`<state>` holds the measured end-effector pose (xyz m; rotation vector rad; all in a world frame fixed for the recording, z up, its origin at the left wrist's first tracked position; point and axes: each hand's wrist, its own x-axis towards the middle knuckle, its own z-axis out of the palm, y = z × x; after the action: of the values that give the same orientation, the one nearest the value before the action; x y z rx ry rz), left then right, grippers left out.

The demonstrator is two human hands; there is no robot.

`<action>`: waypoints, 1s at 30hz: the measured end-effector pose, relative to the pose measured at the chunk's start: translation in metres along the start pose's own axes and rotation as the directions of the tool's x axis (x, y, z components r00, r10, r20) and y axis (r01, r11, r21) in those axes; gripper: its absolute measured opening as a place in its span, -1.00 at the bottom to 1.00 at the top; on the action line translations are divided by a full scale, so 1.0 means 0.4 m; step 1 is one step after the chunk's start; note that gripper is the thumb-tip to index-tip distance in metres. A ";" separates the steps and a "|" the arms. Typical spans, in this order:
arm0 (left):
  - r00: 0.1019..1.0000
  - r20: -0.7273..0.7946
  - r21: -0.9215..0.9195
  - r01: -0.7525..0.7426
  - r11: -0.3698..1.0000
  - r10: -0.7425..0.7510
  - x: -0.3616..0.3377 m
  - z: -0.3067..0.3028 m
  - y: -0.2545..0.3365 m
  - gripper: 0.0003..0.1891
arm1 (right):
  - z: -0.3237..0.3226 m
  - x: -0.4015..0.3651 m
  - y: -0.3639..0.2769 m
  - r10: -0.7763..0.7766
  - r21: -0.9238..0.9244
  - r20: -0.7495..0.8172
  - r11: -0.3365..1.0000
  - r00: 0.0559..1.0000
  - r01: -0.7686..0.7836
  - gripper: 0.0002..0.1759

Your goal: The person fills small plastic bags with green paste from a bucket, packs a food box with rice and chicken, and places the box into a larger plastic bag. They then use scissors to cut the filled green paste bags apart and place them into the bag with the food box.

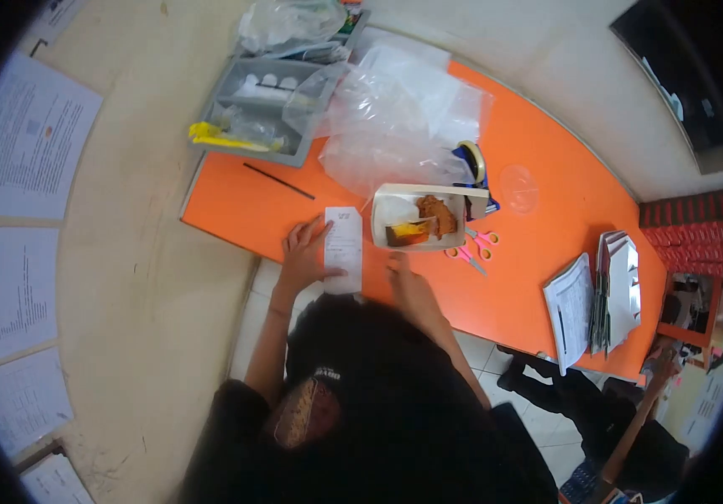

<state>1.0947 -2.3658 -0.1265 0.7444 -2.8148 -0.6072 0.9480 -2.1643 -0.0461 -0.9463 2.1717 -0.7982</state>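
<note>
White slip (344,246) lies flat on the orange table (546,244), just left of the open box (419,217), with its lower end at the table edge. Your left hand (305,252) rests on it with fingers spread wide, thumb across the paper. Your right hand (408,281) sits at the table edge just below the box; you cannot tell whether its fingers are curled or holding anything. Right of the box lie pink scissors (474,249), and just above it a tape dispenser (472,161) under crumpled clear plastic bags (403,126). A thin black stick (279,181) lies up and left of the box, a grey tray (235,105) beyond it. Paper stacks (571,307) lie well right of the box.
</note>
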 end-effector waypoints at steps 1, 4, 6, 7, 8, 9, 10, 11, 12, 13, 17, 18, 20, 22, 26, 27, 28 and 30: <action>0.999 0.030 0.003 -0.036 0.999 0.036 -0.003 -0.001 -0.003 0.04 | 0.052 0.047 -0.003 -0.029 -0.040 0.079 0.999 0.996 0.032 -0.74; 0.999 0.005 -0.008 -0.050 0.999 0.050 -0.003 0.009 -0.016 0.17 | 0.144 0.132 -0.040 -0.135 -0.278 0.348 0.930 0.928 0.240 -0.76; 0.999 0.002 0.018 -0.052 0.998 0.052 -0.001 0.010 -0.020 0.21 | 0.171 0.167 -0.047 -0.087 -0.370 0.402 0.895 0.912 0.248 -0.73; 0.997 -0.022 0.027 -0.075 0.997 0.075 -0.001 0.007 -0.020 0.18 | 0.185 0.181 -0.049 -0.038 -0.455 0.442 0.851 0.896 0.260 -0.70; 0.994 -0.045 0.036 -0.097 0.995 0.099 -0.001 0.004 -0.023 0.15 | 0.201 0.198 -0.048 -0.031 -0.455 0.446 0.853 0.894 0.257 -0.70; 0.994 -0.007 0.005 -0.107 0.994 0.107 0.004 -0.011 -0.021 0.21 | 0.210 0.210 -0.054 -0.076 -0.482 0.275 0.852 0.959 0.205 -0.75; 0.994 0.001 -0.004 -0.106 0.994 0.106 0.007 -0.008 -0.025 0.21 | 0.216 0.213 -0.056 -0.116 -0.501 0.093 0.853 0.989 0.147 -0.79; 0.995 0.016 0.004 -0.102 0.995 0.102 0.013 -0.006 -0.028 0.24 | 0.213 0.199 -0.052 -0.131 -0.525 0.192 0.824 0.973 0.214 -0.75; 0.994 0.031 0.011 -0.101 0.995 0.100 0.018 -0.004 -0.032 0.27 | 0.210 0.182 -0.053 -0.119 -0.528 0.194 0.824 0.974 0.206 -0.75; 0.994 0.038 0.001 -0.105 0.994 0.105 0.020 -0.004 -0.035 0.27 | 0.207 0.161 -0.052 -0.075 -0.498 0.202 0.851 0.977 0.168 -0.75; 0.988 0.097 -0.108 -0.106 0.989 0.116 0.050 -0.010 -0.043 0.36 | 0.173 0.097 0.025 0.245 -0.393 0.046 0.895 0.968 -0.208 -0.67; 0.987 0.088 -0.121 -0.121 0.985 0.132 0.054 -0.011 -0.048 0.35 | 0.159 0.070 0.087 0.244 -0.244 -0.061 0.937 0.968 -0.251 -0.72; 0.990 0.017 -0.153 -0.133 0.979 0.137 0.061 -0.001 -0.059 0.30 | 0.121 0.020 0.194 0.254 0.074 -0.361 0.967 0.898 -0.243 -0.85; 0.987 -0.059 -0.185 -0.157 0.970 0.149 0.070 0.007 -0.060 0.25 | 0.081 -0.014 0.302 0.274 0.043 -0.579 0.951 0.768 -0.307 -0.66; 0.980 -0.004 -0.197 -0.196 0.960 0.199 0.097 -0.011 -0.015 0.04 | -0.034 0.019 0.318 0.086 -0.054 -0.785 0.977 0.613 -0.207 -0.44; 0.979 -0.041 -0.294 -0.202 0.934 0.199 0.116 -0.009 0.008 0.00 | -0.070 0.042 0.281 0.097 0.056 -0.786 0.995 0.611 -0.085 -0.43; 0.978 -0.075 -0.386 -0.207 0.899 0.193 0.136 -0.011 0.033 -0.03 | -0.099 0.076 0.241 0.106 0.165 -0.784 0.985 0.611 0.042 -0.42; 0.967 -0.171 -0.343 -0.238 0.909 0.189 0.183 -0.043 0.114 -0.21 | -0.140 0.150 0.229 -0.001 0.073 -0.792 0.993 0.610 0.096 -0.53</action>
<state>1.0163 -2.3723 -0.0873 0.3835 -2.5087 -0.9585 0.8373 -2.1450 -0.0960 -0.6366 2.7997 -1.5870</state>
